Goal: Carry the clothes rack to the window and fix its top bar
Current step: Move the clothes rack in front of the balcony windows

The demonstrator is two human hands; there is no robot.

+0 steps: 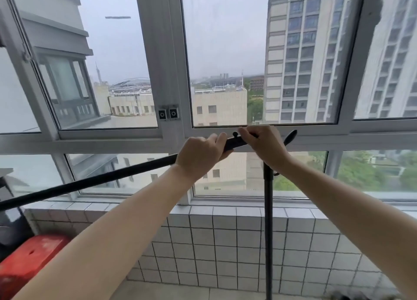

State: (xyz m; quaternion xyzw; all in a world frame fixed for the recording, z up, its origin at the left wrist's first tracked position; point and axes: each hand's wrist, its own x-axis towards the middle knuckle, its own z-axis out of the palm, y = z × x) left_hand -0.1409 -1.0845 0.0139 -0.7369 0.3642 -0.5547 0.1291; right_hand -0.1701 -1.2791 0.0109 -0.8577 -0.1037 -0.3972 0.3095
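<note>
The black clothes rack stands right at the window [164, 74]. Its top bar [94, 181] slopes from the lower left edge up to the right, over the rack's upright pole [268, 220]. My left hand [199, 155] is wrapped around the bar just left of the pole. My right hand [264, 145] covers the joint at the pole's top, fingers pinched at a small round knob [235, 133] on the bar. The bar's tapered end [290, 137] sticks out past my right hand. The joint itself is hidden.
A white tiled low wall [225, 243] runs below the window sill. A red plastic object [29, 263] and a dark object [11, 225] sit at the lower left. The tiled floor [169, 291] shows at the bottom.
</note>
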